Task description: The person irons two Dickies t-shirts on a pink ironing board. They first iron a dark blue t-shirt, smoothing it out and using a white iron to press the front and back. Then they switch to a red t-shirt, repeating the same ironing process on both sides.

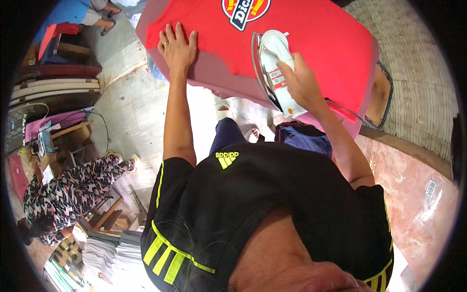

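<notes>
A red garment (219, 48) with a printed badge lies spread over a padded ironing table (206, 78) with a dusky pink cover. My left hand (178, 48) rests flat on the cloth's left part, fingers spread, a ring on one finger. In my right hand (300, 82) is a white electric iron (278, 61), gripped by its handle. The iron stands on the garment near the table's front edge, just below the badge. Its cord (348, 111) trails off to the right, past my forearm. My palm hides part of the handle.
A metal-framed board end (382, 95) juts out at the table's right. Dark blue cloth (304, 138) hangs beneath the near edge. At left, a person in patterned clothes (73, 194) works near stacked folded cloth (99, 253); another person's feet (109, 22) show at upper left.
</notes>
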`<state>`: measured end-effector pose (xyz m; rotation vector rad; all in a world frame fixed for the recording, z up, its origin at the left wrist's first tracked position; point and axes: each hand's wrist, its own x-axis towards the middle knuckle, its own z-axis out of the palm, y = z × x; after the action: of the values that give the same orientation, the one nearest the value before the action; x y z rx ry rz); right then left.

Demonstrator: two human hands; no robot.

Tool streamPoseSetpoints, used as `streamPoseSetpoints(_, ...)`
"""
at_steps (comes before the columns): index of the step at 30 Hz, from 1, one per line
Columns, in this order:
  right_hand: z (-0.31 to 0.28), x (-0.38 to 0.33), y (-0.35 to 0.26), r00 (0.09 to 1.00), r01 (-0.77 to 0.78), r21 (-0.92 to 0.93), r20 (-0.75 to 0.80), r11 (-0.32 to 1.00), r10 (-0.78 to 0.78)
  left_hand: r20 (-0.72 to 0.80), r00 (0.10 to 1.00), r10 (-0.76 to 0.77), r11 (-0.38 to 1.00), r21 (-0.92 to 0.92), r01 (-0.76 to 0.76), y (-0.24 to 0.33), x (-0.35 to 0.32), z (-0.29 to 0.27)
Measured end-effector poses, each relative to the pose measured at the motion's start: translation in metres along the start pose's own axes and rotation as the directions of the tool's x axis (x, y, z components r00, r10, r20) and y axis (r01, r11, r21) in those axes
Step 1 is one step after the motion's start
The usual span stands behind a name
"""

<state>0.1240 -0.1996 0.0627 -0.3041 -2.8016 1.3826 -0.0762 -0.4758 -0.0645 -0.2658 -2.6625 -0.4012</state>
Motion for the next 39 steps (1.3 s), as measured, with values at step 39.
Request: streamPoseSetpoints(39, -0.297, 0.085, 0.203, 0.559, -0.672, -0.23, -0.782, 0.704, 0.277, 0.233, 0.618, 0.751, 0.65, -0.424, -0.631, 0.203, 0.007, -0.002)
